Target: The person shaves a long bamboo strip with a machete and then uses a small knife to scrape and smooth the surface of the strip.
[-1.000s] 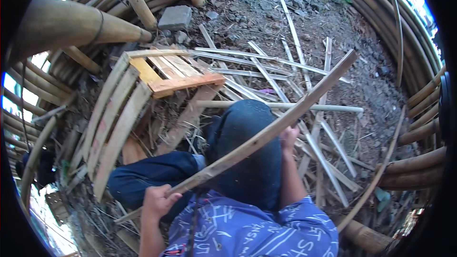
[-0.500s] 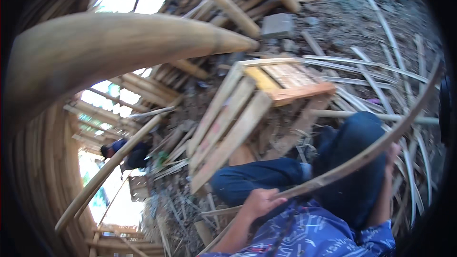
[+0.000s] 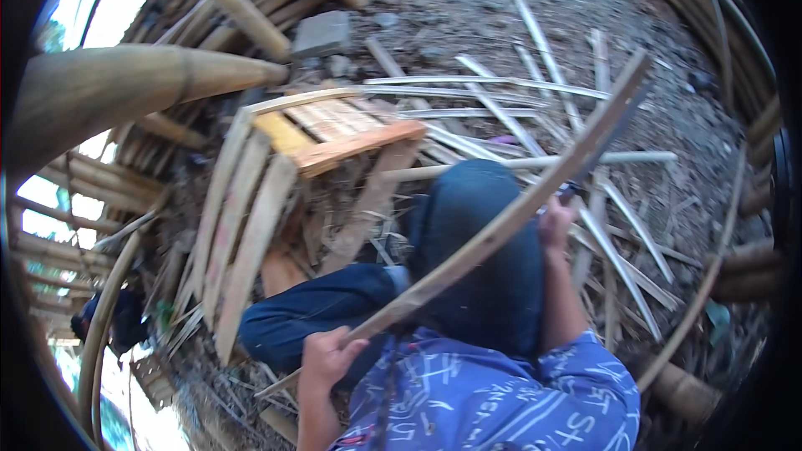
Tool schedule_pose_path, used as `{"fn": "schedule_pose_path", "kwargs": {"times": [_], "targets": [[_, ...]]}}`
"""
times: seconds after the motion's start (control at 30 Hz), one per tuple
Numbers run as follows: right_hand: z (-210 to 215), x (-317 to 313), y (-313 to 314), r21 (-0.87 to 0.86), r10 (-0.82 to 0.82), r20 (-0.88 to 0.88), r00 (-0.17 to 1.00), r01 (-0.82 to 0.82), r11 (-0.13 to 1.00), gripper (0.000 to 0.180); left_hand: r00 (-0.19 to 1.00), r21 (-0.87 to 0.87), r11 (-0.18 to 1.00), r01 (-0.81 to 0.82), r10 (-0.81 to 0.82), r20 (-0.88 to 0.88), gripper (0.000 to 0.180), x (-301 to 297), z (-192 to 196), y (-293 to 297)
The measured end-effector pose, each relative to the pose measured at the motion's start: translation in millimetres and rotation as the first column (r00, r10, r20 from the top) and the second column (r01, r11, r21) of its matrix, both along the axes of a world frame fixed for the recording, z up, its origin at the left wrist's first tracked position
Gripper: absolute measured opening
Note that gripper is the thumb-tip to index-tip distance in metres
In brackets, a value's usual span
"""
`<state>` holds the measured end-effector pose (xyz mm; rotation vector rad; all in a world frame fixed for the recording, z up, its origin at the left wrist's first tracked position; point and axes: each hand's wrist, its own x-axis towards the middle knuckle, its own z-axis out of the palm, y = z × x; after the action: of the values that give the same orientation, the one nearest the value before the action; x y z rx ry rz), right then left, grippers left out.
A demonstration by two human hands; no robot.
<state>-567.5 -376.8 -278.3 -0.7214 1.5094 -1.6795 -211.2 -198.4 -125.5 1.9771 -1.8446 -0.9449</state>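
Observation:
A long split bamboo strip (image 3: 468, 266) slants across my lap, from low on the left up past my raised knee to the upper right. My left hand (image 3: 330, 357) is closed round its lower part, thumb along the top. Beside my knee, my right hand (image 3: 555, 222) is closed on the dark handle of what looks like a large knife. Its grey-blue blade (image 3: 616, 135) lies along the strip's far part, partly hidden by it. Whether the blade touches the strip, I cannot tell.
A slatted wooden crate (image 3: 359, 149) stands tilted beyond my legs. Pale bamboo strips (image 3: 501, 108) litter the ground ahead and right. A thick bamboo pole (image 3: 125, 88) juts in at upper left. A grey block (image 3: 324, 33) lies far off; another person (image 3: 125, 317) is at far left.
The view has swung right, so the crate, pole and my legs sit further left. Both hands keep their hold, and the knife by my right hand now shows.

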Motion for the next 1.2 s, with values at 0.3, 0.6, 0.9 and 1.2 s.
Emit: {"fn": "schedule_pose_path", "kwargs": {"times": [0.3,0.6,0.9,1.2], "targets": [[74.2,-18.6,37.4,-0.141,-0.162,0.157,0.974,0.185,0.973,0.015,0.999,-0.076,0.997,-0.026,0.029,0.041,0.053,-28.5,6.1,-0.4],[139.2,-40.6,48.9,0.02,0.223,-0.739,0.635,-0.31,0.951,0.018,0.997,-0.115,0.993,-0.013,0.021,0.074,0.053,-44.2,11.3,-4.6],[141.2,-79.9,8.7,0.341,0.37,-0.902,0.222,-0.159,0.927,0.019,0.992,-0.252,0.968,0.015,0.018,0.129,0.052,-38.3,3.0,4.7],[126.6,-125.5,-22.5,0.302,0.285,-0.926,0.245,0.032,0.953,0.013,0.995,-0.224,0.972,-0.076,0.089,0.049,0.052,-36.4,3.9,9.1]]}}
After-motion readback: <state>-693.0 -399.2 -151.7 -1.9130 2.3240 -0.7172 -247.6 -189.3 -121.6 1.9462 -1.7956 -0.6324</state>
